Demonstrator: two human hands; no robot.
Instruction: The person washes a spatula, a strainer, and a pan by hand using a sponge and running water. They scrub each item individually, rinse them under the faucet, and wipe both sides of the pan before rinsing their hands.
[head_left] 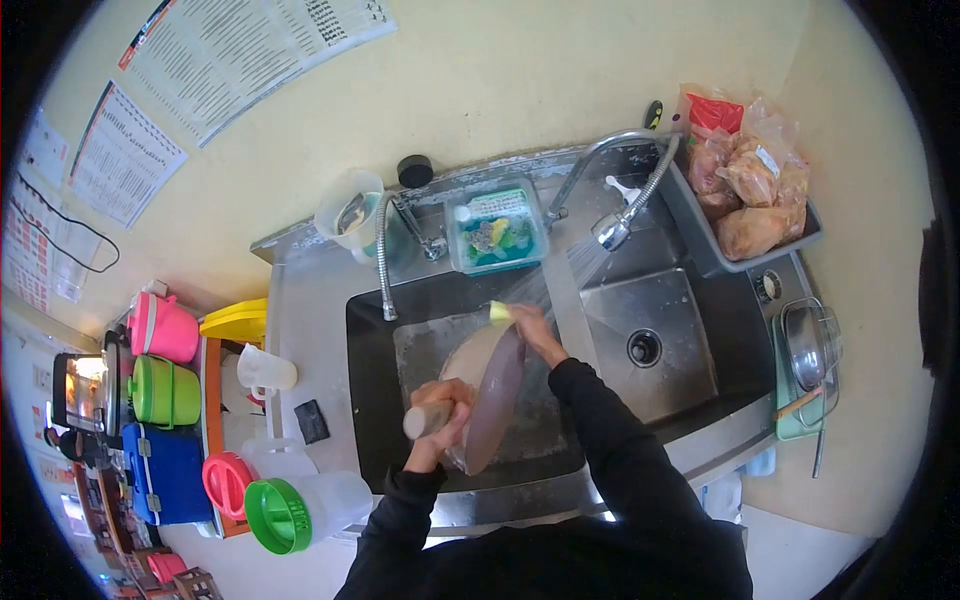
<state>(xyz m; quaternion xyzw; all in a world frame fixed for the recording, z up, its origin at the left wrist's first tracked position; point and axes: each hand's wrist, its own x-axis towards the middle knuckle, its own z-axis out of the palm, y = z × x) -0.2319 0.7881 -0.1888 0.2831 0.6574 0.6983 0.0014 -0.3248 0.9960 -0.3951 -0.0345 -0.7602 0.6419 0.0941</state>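
Note:
My left hand (441, 412) is wrapped round the thick, pale handle of a wide round pan (497, 400). The pan is tilted over the left sink basin (372, 400), with its greyish-brown side showing. My right hand (535, 333) pinches a yellow-green sponge (499, 312) at the pan's far edge. From the sprayer tap (612, 232) at the right, water sprays down beside my right hand.
Behind the basins stands a plastic tub (497, 225) with scouring pads. A grey bin (700, 230) of bagged meat is at the back right. A second tap (383, 260) hangs over the left basin. A white jug (268, 368) and a green-lidded container (290, 515) stand left.

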